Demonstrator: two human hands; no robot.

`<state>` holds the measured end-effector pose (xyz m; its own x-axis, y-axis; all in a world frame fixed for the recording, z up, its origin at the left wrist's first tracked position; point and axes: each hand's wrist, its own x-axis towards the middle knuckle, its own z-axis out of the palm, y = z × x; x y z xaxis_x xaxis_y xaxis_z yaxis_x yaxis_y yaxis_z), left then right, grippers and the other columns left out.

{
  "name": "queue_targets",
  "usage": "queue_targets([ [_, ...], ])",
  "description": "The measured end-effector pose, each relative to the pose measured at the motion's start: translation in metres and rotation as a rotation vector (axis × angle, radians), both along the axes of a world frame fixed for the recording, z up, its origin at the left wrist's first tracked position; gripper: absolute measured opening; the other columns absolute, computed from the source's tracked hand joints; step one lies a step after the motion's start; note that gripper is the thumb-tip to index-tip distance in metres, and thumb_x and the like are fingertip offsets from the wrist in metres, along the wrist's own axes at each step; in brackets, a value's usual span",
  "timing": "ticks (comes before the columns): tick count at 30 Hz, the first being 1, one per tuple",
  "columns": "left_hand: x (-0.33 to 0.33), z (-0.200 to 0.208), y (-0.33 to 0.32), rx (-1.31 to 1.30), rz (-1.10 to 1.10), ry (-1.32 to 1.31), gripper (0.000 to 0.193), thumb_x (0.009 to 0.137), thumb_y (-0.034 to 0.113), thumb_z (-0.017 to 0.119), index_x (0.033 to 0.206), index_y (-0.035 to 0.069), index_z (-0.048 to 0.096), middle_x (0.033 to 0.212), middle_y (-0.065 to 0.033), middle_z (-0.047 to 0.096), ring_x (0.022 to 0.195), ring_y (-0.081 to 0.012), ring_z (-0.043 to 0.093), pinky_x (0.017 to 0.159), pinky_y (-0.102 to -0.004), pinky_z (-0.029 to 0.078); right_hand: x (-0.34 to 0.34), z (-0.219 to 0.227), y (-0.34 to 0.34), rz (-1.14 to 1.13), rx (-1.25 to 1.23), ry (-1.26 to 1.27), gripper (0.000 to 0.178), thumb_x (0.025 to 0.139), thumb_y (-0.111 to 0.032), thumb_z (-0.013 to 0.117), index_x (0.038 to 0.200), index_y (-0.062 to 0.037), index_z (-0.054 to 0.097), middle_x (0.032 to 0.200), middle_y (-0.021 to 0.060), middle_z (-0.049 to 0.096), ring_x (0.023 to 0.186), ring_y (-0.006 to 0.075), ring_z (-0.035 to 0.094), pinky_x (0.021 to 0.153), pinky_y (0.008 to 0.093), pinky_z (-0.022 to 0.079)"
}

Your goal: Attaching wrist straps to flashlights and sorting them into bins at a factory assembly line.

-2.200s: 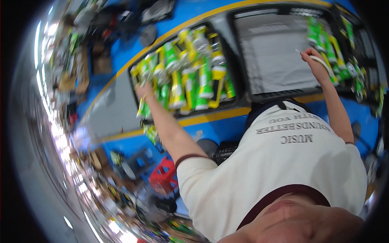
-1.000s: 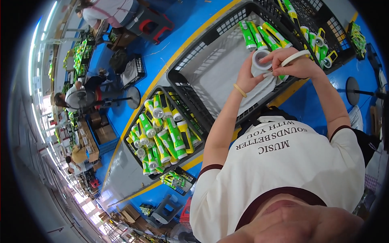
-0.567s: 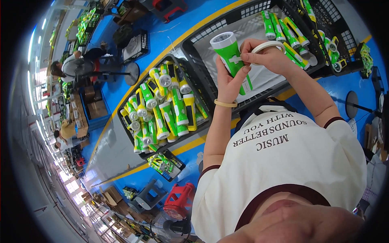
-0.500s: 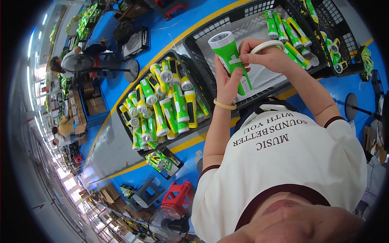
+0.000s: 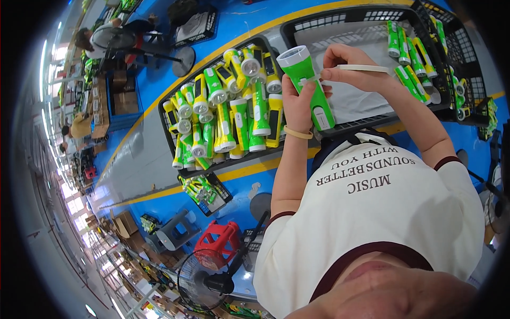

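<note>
My left hand (image 5: 297, 109) is wrapped round a green flashlight (image 5: 320, 101), its wide white head pointing up and away and its tail toward my body. A short whitish strip (image 5: 312, 80) crosses the barrel just below the head. My right hand (image 5: 348, 56) pinches the strip's right end between thumb and fingers. Round that hand hangs a narrow white ring (image 5: 366, 68), like a thin tape roll, seen edge-on. Both hands are above the left part of a large black crate (image 5: 366, 9) lined with a grey sheet (image 5: 357, 109). Several green and yellow flashlights (image 5: 408, 50) lie at its right end.
To the left, a black crate (image 5: 244, 161) is heaped with green and yellow flashlights (image 5: 225, 125). Another crate (image 5: 458, 34) adjoins at far right. A smaller crate (image 5: 219, 201), a red stool (image 5: 218, 239) and a fan (image 5: 204, 279) stand lower left. People (image 5: 95, 42) sit farther off.
The view has shifted, so the crates appear farther right. My right hand has turned, showing the white ring edge-on. The flashlight has rolled slightly in my left hand; the strip remains pinched.
</note>
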<state>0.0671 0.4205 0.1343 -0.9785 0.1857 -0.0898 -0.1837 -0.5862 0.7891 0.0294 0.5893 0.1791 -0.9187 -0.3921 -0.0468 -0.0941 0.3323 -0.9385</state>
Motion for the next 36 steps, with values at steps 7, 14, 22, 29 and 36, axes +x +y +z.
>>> queue_targets([
  [7,-0.008,-0.014,-0.037,-0.261,0.256,-0.104,0.020,0.079,0.006,0.056,0.095,-0.001,0.046,0.079,-0.0085,0.058,0.066,-0.0163,0.060,0.061,-0.0293,0.053,-0.011,-0.035,-0.048,-0.001,0.018,0.088,0.018,0.079,-0.019,0.063,0.075,-0.0036,0.054,0.069,0.0005,0.051,0.063,0.0084,0.044,0.057,0.0234,0.038],
  [14,-0.071,-0.070,-0.152,-0.413,0.647,-0.139,0.030,0.082,0.032,0.053,0.083,0.001,0.054,0.076,-0.0114,0.058,0.065,-0.0166,0.056,0.059,-0.0328,0.048,-0.026,-0.096,0.003,-0.355,-0.163,-0.184,0.023,0.082,-0.028,0.059,0.082,-0.0046,0.058,0.073,0.0004,0.056,0.070,0.0088,0.050,0.063,0.0237,0.041],
  [22,-0.168,-0.084,-0.182,-2.123,-0.076,-0.111,0.063,0.066,0.038,0.065,0.109,-0.005,0.051,0.106,-0.0269,0.055,0.100,-0.0386,0.053,0.085,-0.0410,0.043,0.011,-0.135,0.171,-0.703,-0.165,-0.249,0.018,0.084,-0.025,0.058,0.081,-0.0072,0.054,0.070,-0.0034,0.049,0.066,0.0051,0.045,0.064,0.0194,0.037],
  [29,-0.102,-0.094,-0.172,-1.221,0.438,-0.029,0.055,0.074,0.013,0.065,0.119,-0.006,0.041,0.109,-0.0172,0.055,0.095,-0.0232,0.057,0.082,-0.0316,0.045,0.066,-0.144,0.328,-0.946,-0.271,-0.349,0.018,0.084,-0.026,0.059,0.084,-0.0090,0.053,0.076,-0.0009,0.055,0.068,0.0062,0.052,0.064,0.0196,0.043],
  [36,-0.066,-0.099,-0.040,-1.925,0.365,0.596,0.054,0.077,0.014,0.060,0.125,-0.001,0.039,0.122,-0.0253,0.043,0.111,-0.0386,0.043,0.092,-0.0389,0.038,0.077,-0.179,0.350,-0.828,-0.319,-0.499,0.018,0.086,-0.026,0.057,0.089,-0.0081,0.054,0.076,-0.0025,0.054,0.071,0.0035,0.052,0.063,0.0160,0.043],
])
